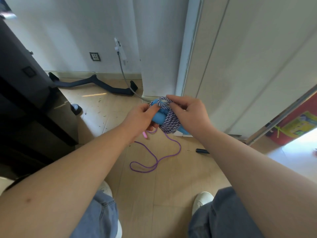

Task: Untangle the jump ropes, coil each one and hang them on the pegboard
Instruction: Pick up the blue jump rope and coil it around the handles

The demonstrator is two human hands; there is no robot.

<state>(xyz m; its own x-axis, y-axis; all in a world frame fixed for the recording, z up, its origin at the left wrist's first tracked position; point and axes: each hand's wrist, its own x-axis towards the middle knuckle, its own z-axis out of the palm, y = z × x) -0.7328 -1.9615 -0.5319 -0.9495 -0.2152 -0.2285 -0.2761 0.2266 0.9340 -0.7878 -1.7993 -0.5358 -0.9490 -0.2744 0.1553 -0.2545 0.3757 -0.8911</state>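
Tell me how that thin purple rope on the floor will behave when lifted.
The thin purple rope looks floppy: it lies in loose curves, so it will probably sag and swing. Being slim, it is likely light. Its crossed loop may snag.

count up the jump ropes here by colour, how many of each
striped purple and white rope: 1
thin purple rope: 1
total: 2
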